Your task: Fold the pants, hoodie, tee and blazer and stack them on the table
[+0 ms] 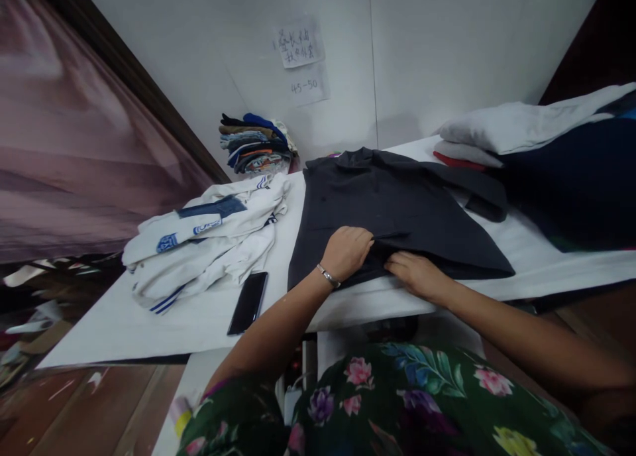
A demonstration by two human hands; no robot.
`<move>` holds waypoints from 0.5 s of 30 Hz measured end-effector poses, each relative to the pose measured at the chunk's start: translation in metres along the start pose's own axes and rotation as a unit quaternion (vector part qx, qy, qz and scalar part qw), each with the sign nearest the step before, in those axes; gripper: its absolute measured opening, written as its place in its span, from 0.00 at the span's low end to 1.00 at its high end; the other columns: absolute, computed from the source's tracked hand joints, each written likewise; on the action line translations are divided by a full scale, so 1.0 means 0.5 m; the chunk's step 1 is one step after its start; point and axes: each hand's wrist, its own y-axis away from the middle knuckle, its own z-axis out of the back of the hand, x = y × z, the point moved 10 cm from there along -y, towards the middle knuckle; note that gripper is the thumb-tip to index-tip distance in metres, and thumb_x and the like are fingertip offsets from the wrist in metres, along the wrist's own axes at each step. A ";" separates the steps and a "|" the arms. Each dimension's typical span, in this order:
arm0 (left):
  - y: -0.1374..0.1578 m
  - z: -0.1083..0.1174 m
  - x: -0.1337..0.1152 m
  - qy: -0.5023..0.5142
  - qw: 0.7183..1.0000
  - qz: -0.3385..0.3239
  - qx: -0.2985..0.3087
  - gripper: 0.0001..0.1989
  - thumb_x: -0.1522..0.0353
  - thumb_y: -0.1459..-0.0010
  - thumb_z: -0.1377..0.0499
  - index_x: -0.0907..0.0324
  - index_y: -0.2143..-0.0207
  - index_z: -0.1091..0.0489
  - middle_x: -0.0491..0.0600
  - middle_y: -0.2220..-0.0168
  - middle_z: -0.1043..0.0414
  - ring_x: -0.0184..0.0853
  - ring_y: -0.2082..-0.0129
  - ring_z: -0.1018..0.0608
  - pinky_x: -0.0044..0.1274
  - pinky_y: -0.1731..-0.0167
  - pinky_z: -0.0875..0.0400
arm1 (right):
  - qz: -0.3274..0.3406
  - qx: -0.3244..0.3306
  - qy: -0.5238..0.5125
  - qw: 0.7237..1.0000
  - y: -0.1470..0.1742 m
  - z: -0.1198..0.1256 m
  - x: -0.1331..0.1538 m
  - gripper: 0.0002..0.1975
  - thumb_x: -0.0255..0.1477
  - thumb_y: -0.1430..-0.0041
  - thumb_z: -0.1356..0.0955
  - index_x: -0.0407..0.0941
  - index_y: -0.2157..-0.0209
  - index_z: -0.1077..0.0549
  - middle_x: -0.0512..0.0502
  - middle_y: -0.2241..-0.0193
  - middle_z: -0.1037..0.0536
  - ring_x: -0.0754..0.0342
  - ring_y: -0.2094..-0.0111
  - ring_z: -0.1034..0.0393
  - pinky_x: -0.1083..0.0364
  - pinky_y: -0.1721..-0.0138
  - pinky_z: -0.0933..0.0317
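Nearest, at the bottom, is the wearer's dark green top (368, 403), printed with pink, purple and yellow flowers. Both bare forearms reach forward from it over a white-covered table (149, 333). A dark phone (248, 303) lies at the table's near edge, just left of the left forearm.

The left hand (348, 254), with a metal bracelet (328, 276) at its wrist, is curled closed on the lower part of a dark jacket (368, 197). The right hand (415, 274), just beside it, has its fingers bent around the jacket's near edge; some fingertips are hidden in the folds. Between the hands the cloth is raised a little.

The jacket spreads flat beyond the hands, collar at the far end, one sleeve out to the right. To its left, well apart from the hands, lies a rumpled white garment (218, 234) with blue patches and striped cuffs. To the right are heaped white (521, 128), red (460, 161) and navy (576, 184) fabrics.

Farther back stands a stack of folded clothes (258, 144). Behind, two handwritten paper sheets (301, 45) hang on a pale wall (427, 45); the lower reads "45-50".
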 end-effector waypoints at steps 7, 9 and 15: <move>0.086 -0.155 -0.090 0.010 0.992 -0.071 0.107 0.12 0.68 0.34 0.54 0.60 0.66 0.34 0.49 0.67 0.29 0.36 0.66 0.28 0.29 0.65 0.38 | -0.051 0.082 0.022 0.995 0.055 -0.077 -0.017 0.15 0.17 0.42 0.41 0.44 0.62 0.26 0.47 0.70 0.23 0.55 0.72 0.29 0.59 0.73 0.41; 0.100 -0.170 -0.097 0.008 0.993 -0.049 0.105 0.12 0.68 0.34 0.55 0.59 0.65 0.34 0.50 0.65 0.29 0.36 0.63 0.28 0.29 0.64 0.37 | -0.046 0.062 0.030 0.997 0.063 -0.078 -0.013 0.15 0.17 0.43 0.41 0.43 0.65 0.26 0.47 0.72 0.24 0.55 0.73 0.29 0.59 0.73 0.42; 0.111 -0.151 -0.088 0.025 0.996 -0.011 0.084 0.16 0.60 0.37 0.48 0.60 0.53 0.35 0.53 0.55 0.28 0.39 0.55 0.28 0.30 0.59 0.35 | -0.015 -0.018 0.018 1.000 0.072 -0.059 -0.011 0.15 0.14 0.45 0.41 0.43 0.69 0.27 0.49 0.76 0.25 0.57 0.76 0.30 0.60 0.74 0.43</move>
